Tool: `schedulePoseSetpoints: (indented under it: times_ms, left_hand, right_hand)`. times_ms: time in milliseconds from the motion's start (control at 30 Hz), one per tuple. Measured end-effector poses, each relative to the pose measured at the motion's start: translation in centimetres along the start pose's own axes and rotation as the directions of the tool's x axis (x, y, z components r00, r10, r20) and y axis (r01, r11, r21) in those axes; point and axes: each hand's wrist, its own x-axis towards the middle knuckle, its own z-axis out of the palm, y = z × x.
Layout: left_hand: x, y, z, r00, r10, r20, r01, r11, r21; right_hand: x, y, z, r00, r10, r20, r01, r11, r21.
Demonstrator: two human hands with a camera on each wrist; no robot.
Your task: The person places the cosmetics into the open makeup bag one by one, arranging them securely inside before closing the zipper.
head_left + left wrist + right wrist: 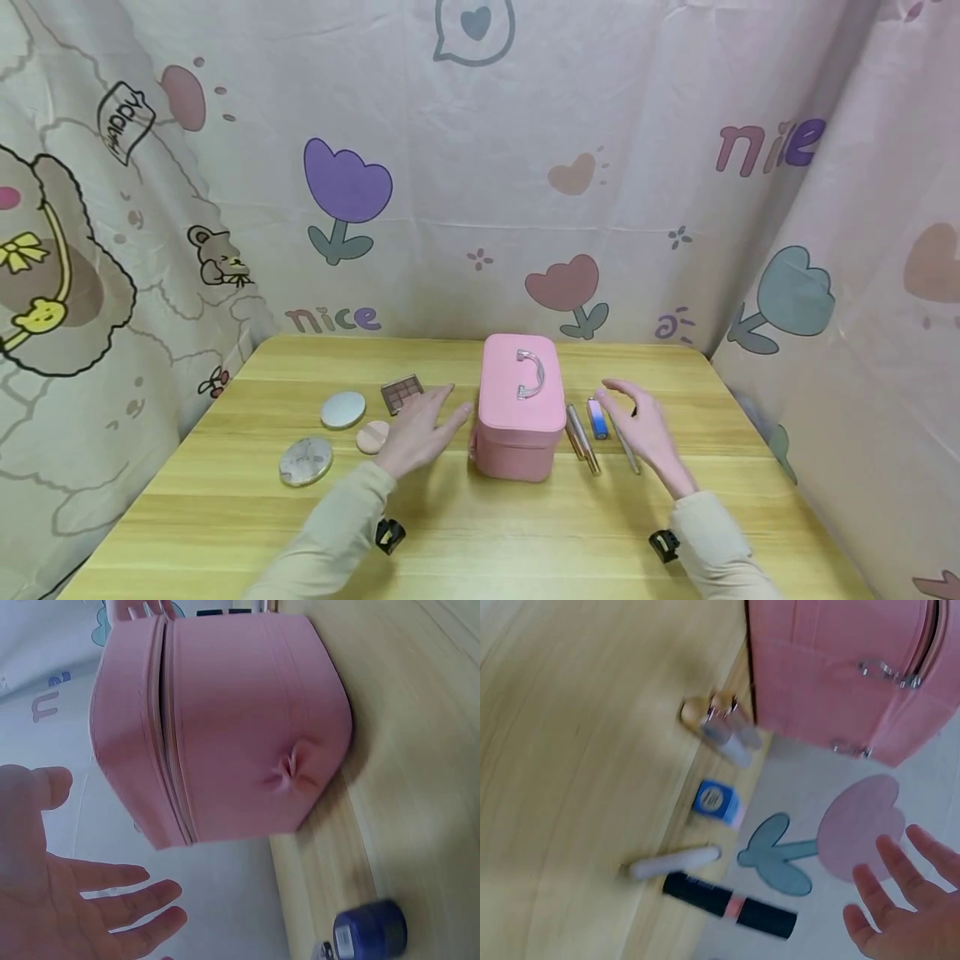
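Flanking the pink case (520, 404) on the counter (517, 537) with left hand (422, 425) and right hand (642, 423), both loosely outspread. Hiding part of the palette (398, 392) and, in head view, most of the black tube (718, 900).

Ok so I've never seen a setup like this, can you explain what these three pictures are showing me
There's no machine working here, just a person's bare left hand and right hand. The wide picture comes from a camera on the head; the other two, which look turned sideways, come from cameras on the wrists.

On the wooden table stands a pink case with a silver handle. To its left lie a palette, a pale round pad and two discs. To its right are slim tubes, a small blue box and a black tube.

Nothing is held: the fingers are open in the air.
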Motion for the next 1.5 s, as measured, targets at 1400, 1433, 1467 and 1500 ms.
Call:
schedulePoseSetpoints:
  times_ms: [1400,1433,1467,1500]
  left_hand:
    - [0.7,0.7,2.3,0.998,0.040,0.056,-0.014,0.913,-0.407]
    - [0.7,0.6,2.2,0.998,0.033,0.055,-0.008,0.913,-0.407]
    - [0.7,0.5,2.2,0.998,0.028,0.056,-0.002,0.912,-0.410]
    - [0.7,0.3,2.1,0.998,0.021,0.055,0.003,0.911,-0.412]
  right_hand:
    - [-0.1,-2.7,4.6,0.950,-0.036,0.311,-0.104,0.901,0.422]
    - [0.0,-2.7,4.7,0.948,-0.038,0.316,-0.106,0.899,0.426]
    - [0.1,-2.7,4.9,0.947,-0.037,0.318,-0.110,0.895,0.432]
    - [0.1,-2.8,5.1,0.948,-0.035,0.318,-0.112,0.894,0.434]
